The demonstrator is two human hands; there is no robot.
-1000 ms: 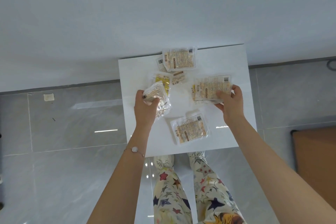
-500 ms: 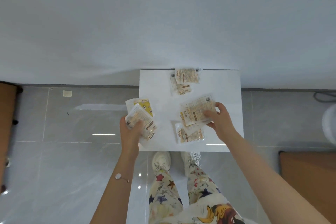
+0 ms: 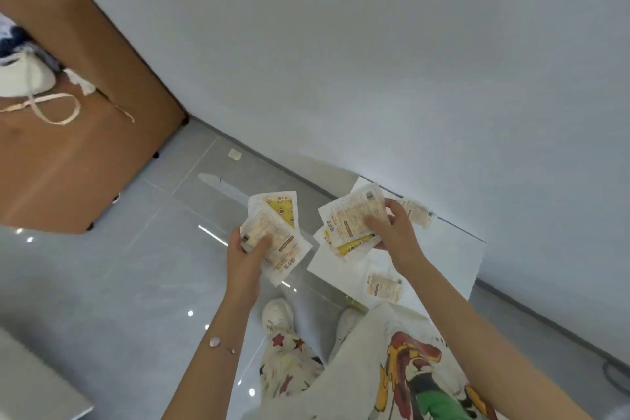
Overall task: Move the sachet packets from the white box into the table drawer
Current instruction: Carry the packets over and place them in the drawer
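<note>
The fingers of my left hand [image 3: 246,251] are clenched on a fanned pair of thin, pale plastic sachet packets [image 3: 272,232] with yellow print, thumb pressed on top, held out over the glossy grey tiled floor [image 3: 119,283]. My right hand [image 3: 397,232] pinches a second small stack of sachets [image 3: 351,223] over the edge of the flat-topped white box [image 3: 453,249]. Two loose sachets still lie on the box, one near me [image 3: 383,286] and one at its far edge [image 3: 417,213]. These look light, floppy and slick, so I judge stacked ones may slide apart. A grip across the middle should hold better than one at a corner. The brown wooden table [image 3: 68,153] stands to my left, and I cannot see its drawer.
</note>
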